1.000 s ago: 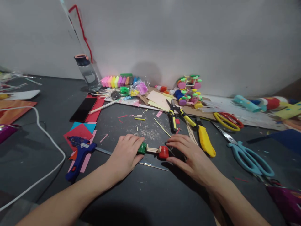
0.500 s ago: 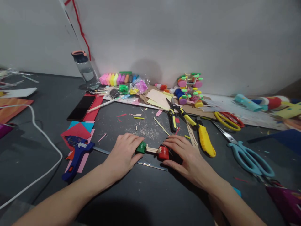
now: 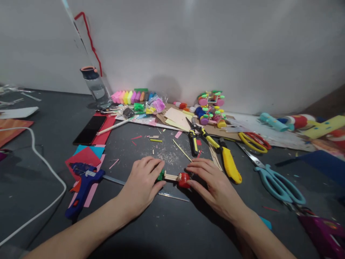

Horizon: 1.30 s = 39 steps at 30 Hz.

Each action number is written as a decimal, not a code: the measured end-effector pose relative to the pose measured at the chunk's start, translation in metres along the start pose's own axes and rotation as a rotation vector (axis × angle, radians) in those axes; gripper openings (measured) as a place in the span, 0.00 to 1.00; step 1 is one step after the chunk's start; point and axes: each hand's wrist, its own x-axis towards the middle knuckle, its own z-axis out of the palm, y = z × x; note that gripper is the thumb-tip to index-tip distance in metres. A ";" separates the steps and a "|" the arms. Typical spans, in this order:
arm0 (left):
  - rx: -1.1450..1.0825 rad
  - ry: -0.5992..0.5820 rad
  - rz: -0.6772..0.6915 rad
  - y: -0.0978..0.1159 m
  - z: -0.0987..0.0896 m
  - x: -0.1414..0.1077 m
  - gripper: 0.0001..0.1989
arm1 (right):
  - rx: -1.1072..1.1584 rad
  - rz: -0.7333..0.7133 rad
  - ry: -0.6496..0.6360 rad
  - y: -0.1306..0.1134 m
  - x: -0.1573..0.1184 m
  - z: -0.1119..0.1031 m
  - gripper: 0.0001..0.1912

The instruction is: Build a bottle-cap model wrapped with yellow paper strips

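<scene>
My left hand has its thumb and fingers closed round a shiny green piece, which they mostly cover. Short pale sticks run side by side from that green end to a shiny red piece, forming one small stick model on the dark table. My right hand curves beside the red end, thumb and fingers apart. Its thumb tip is at the red piece's edge; whether it presses there I cannot tell. A clear glue stick or strip lies just in front of the model.
A blue glue gun lies left on coloured paper, with a phone and water bottle behind. To the right are pliers, a yellow cutter and blue-handled scissors. Coloured clay blocks line the wall.
The view has shifted slightly. My left fingers now cover more of the green piece. The right hand's fingers have spread a little from the red end.
</scene>
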 end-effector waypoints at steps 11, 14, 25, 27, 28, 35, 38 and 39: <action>-0.012 0.110 0.031 0.002 0.000 -0.001 0.14 | 0.019 0.044 0.117 -0.003 0.001 -0.003 0.09; -0.024 0.140 0.021 0.003 -0.002 -0.001 0.12 | 0.027 0.046 0.116 -0.004 0.001 -0.003 0.09; -0.090 0.161 0.010 0.002 0.000 0.001 0.09 | 0.044 0.054 0.124 -0.002 0.000 -0.001 0.07; -0.102 0.171 0.012 0.003 0.001 0.002 0.09 | 0.048 0.051 0.117 -0.003 0.000 0.000 0.07; -0.107 0.177 0.013 0.003 0.001 0.003 0.09 | 0.049 0.049 0.114 -0.003 0.001 0.001 0.07; -0.135 0.213 0.028 0.005 0.000 0.006 0.06 | 0.036 0.069 0.190 -0.002 0.002 -0.015 0.06; -0.146 0.235 0.025 0.002 -0.001 0.006 0.06 | -0.008 0.154 0.326 -0.005 0.000 -0.038 0.06; -0.149 0.243 0.022 0.002 -0.002 0.005 0.06 | -0.029 0.197 0.375 -0.007 -0.001 -0.046 0.06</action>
